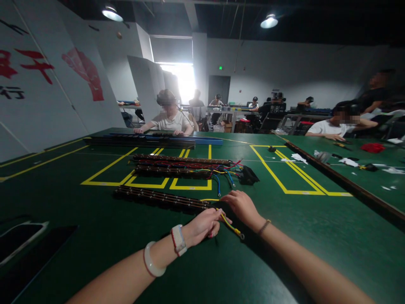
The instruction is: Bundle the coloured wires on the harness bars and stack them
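Observation:
My left hand (205,224), with a watch and a white bangle on its arm, pinches a yellow-green wire (228,223) by the right end of a dark strip bundle (161,197). The wire's ring terminal sticks out to the lower right. My right hand (242,206) is just beyond, its fingers bent and together beside a yellow wire (209,199) at the same end of the bundle. What its fingertips hold, if anything, is too small to tell.
Farther back lie more dark strips (172,171) with coloured wires and a black connector (249,175). Long bars (142,141) lie near a person across the green table (177,270). On the right are a long dark bar (344,181), paper scraps and another person.

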`<state>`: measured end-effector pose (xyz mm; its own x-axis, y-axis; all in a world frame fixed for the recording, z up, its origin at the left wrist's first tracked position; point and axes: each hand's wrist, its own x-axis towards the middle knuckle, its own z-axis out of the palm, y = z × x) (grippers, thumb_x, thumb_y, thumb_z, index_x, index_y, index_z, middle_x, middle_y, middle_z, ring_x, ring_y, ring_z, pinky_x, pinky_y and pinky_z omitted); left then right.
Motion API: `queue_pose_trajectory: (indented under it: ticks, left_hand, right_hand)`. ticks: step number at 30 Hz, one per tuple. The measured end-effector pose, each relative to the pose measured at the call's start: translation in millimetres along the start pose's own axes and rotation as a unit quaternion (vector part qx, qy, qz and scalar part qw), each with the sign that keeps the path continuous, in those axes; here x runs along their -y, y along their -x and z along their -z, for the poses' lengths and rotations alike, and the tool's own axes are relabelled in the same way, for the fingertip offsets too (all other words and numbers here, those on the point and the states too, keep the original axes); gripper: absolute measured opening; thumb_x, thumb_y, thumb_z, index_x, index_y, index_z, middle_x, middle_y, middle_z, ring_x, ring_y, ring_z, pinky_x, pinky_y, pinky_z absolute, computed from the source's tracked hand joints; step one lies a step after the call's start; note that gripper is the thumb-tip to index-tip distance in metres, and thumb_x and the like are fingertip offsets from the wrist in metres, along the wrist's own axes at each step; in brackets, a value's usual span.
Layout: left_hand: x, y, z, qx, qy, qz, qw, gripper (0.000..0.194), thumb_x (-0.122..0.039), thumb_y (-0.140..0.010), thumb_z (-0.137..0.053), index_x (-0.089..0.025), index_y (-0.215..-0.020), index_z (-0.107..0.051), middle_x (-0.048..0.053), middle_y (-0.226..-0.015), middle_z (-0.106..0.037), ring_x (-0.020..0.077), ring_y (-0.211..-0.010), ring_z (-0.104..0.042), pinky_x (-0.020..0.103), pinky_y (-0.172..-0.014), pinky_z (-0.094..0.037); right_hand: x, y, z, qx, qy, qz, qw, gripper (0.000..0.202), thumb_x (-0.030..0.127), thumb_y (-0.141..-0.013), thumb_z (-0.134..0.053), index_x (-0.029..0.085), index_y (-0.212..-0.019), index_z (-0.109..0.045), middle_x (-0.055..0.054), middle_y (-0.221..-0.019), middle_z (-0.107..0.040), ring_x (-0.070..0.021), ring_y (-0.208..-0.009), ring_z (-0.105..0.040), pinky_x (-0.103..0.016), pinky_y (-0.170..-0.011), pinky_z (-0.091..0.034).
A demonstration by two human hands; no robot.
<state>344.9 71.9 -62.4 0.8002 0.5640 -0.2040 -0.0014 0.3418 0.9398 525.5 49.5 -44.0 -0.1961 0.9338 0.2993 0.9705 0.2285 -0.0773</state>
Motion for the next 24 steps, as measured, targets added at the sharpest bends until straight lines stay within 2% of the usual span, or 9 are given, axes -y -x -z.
queue_pose_trajectory:
  ticks: [5,9,12,15,18,21,24]
  left_hand:
    - [-6,1,-3.7,-0.030,0.030,0.009,0.999,0.037,-0.046,-0.082,-0.057,-0.011,-0.092,-0.054,0.006,-0.086,-0.065,0.0024,-0.041,-0.043,0.020,-0.041,-0.028]
    - [-12,7,-7.5,-0.068,0.041,0.049,0.996,0.029,-0.039,-0.085,-0.054,-0.011,-0.090,-0.053,0.004,-0.081,-0.063,0.0011,-0.042,-0.040,0.018,-0.043,-0.029]
    - [-15,9,-5.5,-0.064,-0.011,0.069,0.996,0.032,-0.044,-0.087,-0.047,-0.013,-0.089,-0.051,0.000,-0.071,-0.059,0.0010,-0.038,-0.033,0.018,-0.040,-0.024]
    - [-21,10,0.7,-0.061,-0.131,0.072,0.987,0.037,-0.050,-0.087,-0.041,-0.014,-0.085,-0.050,-0.004,-0.060,-0.053,0.0023,-0.036,-0.029,0.019,-0.040,-0.022]
    - [-29,10,6.9,-0.083,-0.282,0.073,0.953,0.038,-0.046,-0.090,-0.034,-0.014,-0.080,-0.051,-0.005,-0.053,-0.048,0.0040,-0.036,-0.030,0.020,-0.041,-0.023]
    - [-34,10,8.6,-0.097,-0.409,0.069,0.905,0.040,-0.040,-0.092,-0.028,-0.014,-0.076,-0.054,-0.002,-0.053,-0.049,0.0071,-0.041,-0.039,0.021,-0.046,-0.030]
    - [-32,11,4.3,-0.123,-0.540,0.031,0.832,0.043,-0.038,-0.093,-0.027,-0.014,-0.076,-0.058,0.004,-0.065,-0.060,0.0129,-0.058,-0.055,0.024,-0.058,-0.040]
  right_hand:
    - [-10,0,-21,-0.030,-0.013,0.032,0.999,0.023,0.020,-0.090,-0.054,0.029,-0.105,-0.068,-0.004,-0.089,-0.066,-0.0169,-0.082,-0.054,-0.029,-0.074,-0.035]
    - [-17,1,-31,-0.045,-0.048,0.060,0.996,0.021,0.026,-0.091,-0.053,0.029,-0.105,-0.068,-0.004,-0.088,-0.066,-0.0167,-0.082,-0.054,-0.029,-0.074,-0.036]
    - [-19,2,-35,-0.062,-0.061,0.062,0.994,0.022,0.027,-0.092,-0.051,0.028,-0.106,-0.069,-0.004,-0.088,-0.066,-0.0164,-0.082,-0.053,-0.029,-0.074,-0.036]
    - [-19,2,-37,-0.072,-0.071,0.063,0.993,0.021,0.027,-0.092,-0.052,0.028,-0.104,-0.069,-0.004,-0.089,-0.066,-0.0165,-0.081,-0.053,-0.029,-0.074,-0.037]
    - [-19,2,-37,-0.072,-0.076,0.061,0.993,0.021,0.025,-0.092,-0.052,0.027,-0.104,-0.069,-0.004,-0.089,-0.065,-0.0162,-0.081,-0.053,-0.029,-0.073,-0.037]
    - [-19,2,-37,-0.072,-0.074,0.062,0.993,0.021,0.024,-0.092,-0.052,0.027,-0.104,-0.069,-0.004,-0.088,-0.065,-0.0157,-0.081,-0.053,-0.028,-0.073,-0.037]
    - [-18,2,-36,-0.074,-0.068,0.062,0.993,0.022,0.025,-0.092,-0.051,0.027,-0.104,-0.069,-0.004,-0.087,-0.064,-0.0156,-0.080,-0.052,-0.028,-0.073,-0.037]
